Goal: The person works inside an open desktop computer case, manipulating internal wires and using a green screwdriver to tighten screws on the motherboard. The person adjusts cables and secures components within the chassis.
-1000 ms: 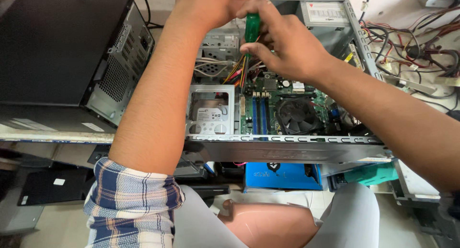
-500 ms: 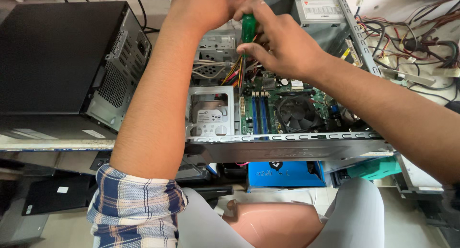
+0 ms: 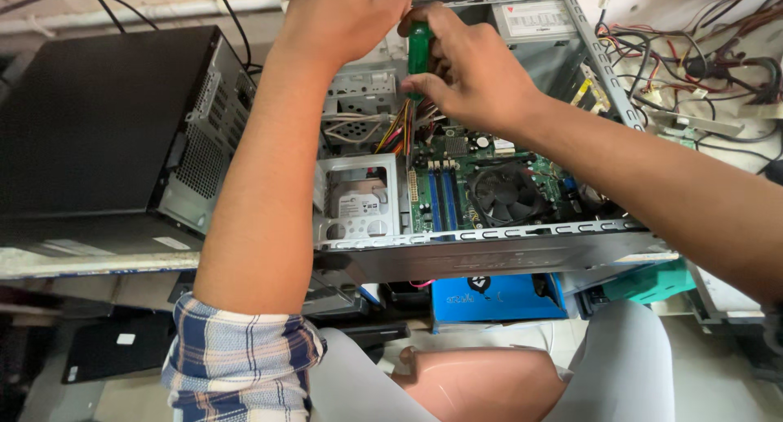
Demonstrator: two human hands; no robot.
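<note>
An open computer case (image 3: 489, 251) lies on its side in front of me, its motherboard (image 3: 457, 185), black cooler fan (image 3: 506, 194) and a hard drive (image 3: 363, 206) in its metal cage exposed. My right hand (image 3: 469, 71) grips the green handle of a screwdriver (image 3: 419, 47) held upright over the bundle of coloured wires (image 3: 400, 128). My left hand (image 3: 342, 14) is closed at the top of the same handle, above the drive bays. The screwdriver's tip is hidden among the wires.
A closed black computer tower (image 3: 106, 136) lies to the left on the bench. Loose cables and parts (image 3: 693, 63) pile up at the right. A blue box (image 3: 497, 296) and a teal object (image 3: 652, 279) sit under the bench by my knees.
Both hands and the screwdriver hold nearly the same spot; the view has shifted slightly, and my right fingers have shifted a little on the handle.
</note>
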